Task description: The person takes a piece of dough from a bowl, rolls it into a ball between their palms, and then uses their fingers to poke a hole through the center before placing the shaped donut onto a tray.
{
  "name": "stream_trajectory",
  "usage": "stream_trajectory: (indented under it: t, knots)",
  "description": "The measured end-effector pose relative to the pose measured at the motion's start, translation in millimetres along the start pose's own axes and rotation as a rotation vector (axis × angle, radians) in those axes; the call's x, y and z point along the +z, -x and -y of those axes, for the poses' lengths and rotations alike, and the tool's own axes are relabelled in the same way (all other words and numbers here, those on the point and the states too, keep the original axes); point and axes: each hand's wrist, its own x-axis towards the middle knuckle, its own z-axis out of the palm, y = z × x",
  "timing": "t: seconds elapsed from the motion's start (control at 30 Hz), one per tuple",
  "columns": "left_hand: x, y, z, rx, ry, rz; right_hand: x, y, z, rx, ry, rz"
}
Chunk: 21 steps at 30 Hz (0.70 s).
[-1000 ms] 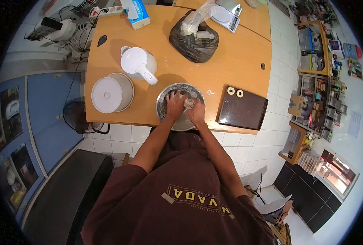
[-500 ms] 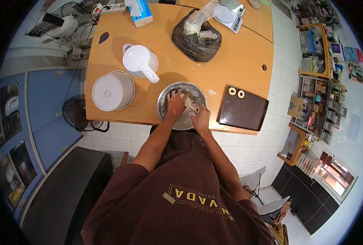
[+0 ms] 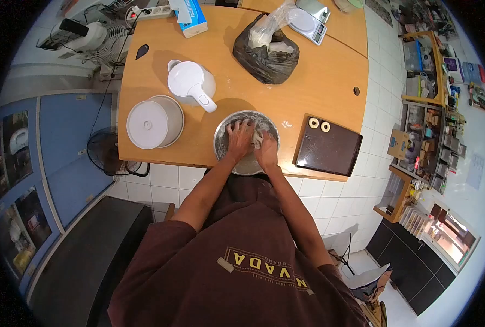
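Note:
A round metal bowl (image 3: 220, 133) with floury walls stands at the table's front edge. Both hands are inside it. My left hand (image 3: 240, 139) is at the bowl's left side, fingers bent and spread against the floury contents. Pale dough (image 3: 258, 139) shows between the hands. My right hand (image 3: 267, 151) is closed on the dough from the right, its fingertips partly hidden. Two pale dough rings (image 3: 319, 125) lie on a dark tray (image 3: 329, 147) to the right of the bowl.
On the wooden table (image 3: 161, 49), a white jug (image 3: 187, 80) and a lidded white container (image 3: 147, 124) stand left of the bowl. Farther back are a black plastic bag (image 3: 278, 64), a kitchen scale (image 3: 306, 23) and a blue-white box (image 3: 193, 24).
My right hand has pushed forward and deeper into the bowl, and the dough between the hands looks bunched smaller. The whole view has shifted slightly.

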Motion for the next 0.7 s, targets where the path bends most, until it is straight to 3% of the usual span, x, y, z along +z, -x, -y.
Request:
stream_trajectory:
  t: [0.17, 0.7]
  knots:
    - [2.0, -4.0, -5.7, 0.078, -0.002, 0.055, -11.2, -3.1, 5.9, 0.021, 0.020, 0.025]
    - [6.5, -2.5, -11.3, 0.001, -0.144, 0.141, -37.2, 14.8, 24.1, 0.135, -0.058, -0.076]
